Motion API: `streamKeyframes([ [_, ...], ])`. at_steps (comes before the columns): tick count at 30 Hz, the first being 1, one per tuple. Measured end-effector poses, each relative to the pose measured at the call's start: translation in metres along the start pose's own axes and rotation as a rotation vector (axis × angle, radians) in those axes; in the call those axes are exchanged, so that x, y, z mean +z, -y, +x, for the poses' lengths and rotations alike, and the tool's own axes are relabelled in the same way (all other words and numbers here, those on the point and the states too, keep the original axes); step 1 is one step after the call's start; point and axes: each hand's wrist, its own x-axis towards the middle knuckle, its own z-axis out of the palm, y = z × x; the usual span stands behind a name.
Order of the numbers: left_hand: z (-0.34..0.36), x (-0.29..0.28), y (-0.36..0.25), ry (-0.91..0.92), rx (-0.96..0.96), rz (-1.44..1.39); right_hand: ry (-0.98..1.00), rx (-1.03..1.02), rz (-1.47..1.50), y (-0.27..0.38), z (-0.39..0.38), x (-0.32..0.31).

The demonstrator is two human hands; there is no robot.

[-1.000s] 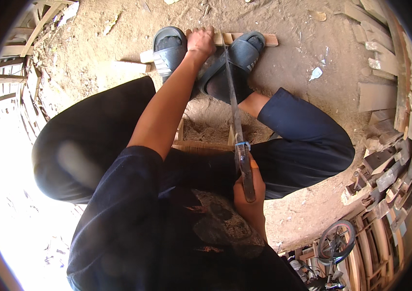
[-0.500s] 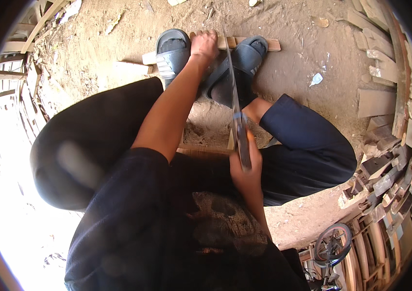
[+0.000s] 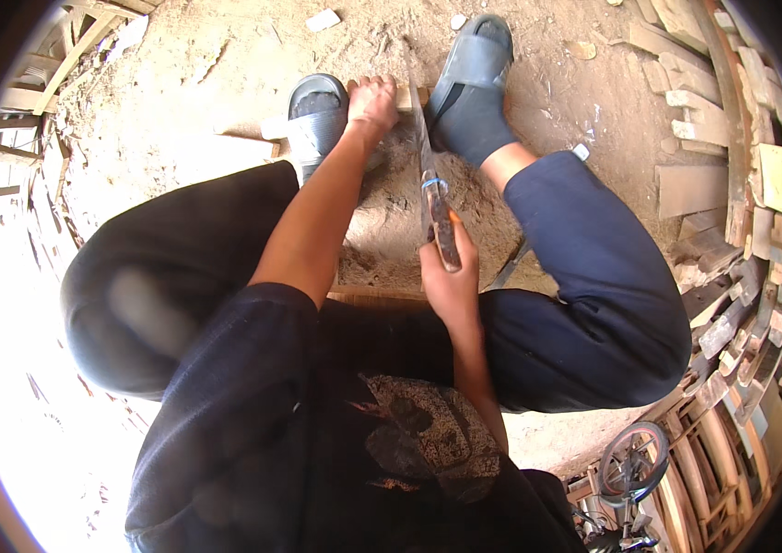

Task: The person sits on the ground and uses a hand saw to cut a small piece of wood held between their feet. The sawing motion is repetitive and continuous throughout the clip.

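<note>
My left hand (image 3: 372, 103) grips a narrow wooden strip (image 3: 404, 99) on the dirt ground, beside my left foot in a grey slide sandal (image 3: 316, 124). That sandal presses on the strip. In my right hand (image 3: 452, 281) is a handsaw (image 3: 434, 198), its worn brown handle wrapped with a blue band. The saw's thin blade points away from me and crosses the strip just right of my left hand. My right foot, in a dark sock and grey slide sandal (image 3: 476, 60), stands farther forward, right of the blade. Whether the strip continues beneath it is hidden.
A short board (image 3: 248, 147) lies left of my left foot. Stacked wood offcuts (image 3: 699, 120) line the right side. A bicycle wheel (image 3: 633, 464) shows at lower right, and slatted wood (image 3: 17, 124) stands at far left. Small scraps dot the ground.
My right foot has moved forward and right, off its earlier place on the strip. The strip's right end no longer shows. My right hand and the saw have moved forward and slightly left.
</note>
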Motion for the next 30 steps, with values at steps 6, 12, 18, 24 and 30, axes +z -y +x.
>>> streamKeyframes([
  [6,-0.005,-0.001,-0.006,-0.043,-0.015,-0.118,-0.030,-0.104,-0.034,0.000,-0.032,-0.008],
  [12,-0.001,-0.004,-0.008,-0.061,0.047,-0.097,0.016,0.064,-0.011,-0.001,0.030,-0.001],
  [18,-0.002,-0.007,-0.012,0.022,0.013,-0.011,0.075,0.188,0.009,0.009,-0.027,-0.015],
  [24,0.002,-0.005,-0.005,-0.013,0.018,-0.029,0.027,-0.034,-0.008,-0.021,0.016,0.005],
  [30,-0.003,-0.008,-0.010,-0.027,0.033,-0.046,-0.058,-0.251,-0.138,-0.037,-0.004,0.002],
])
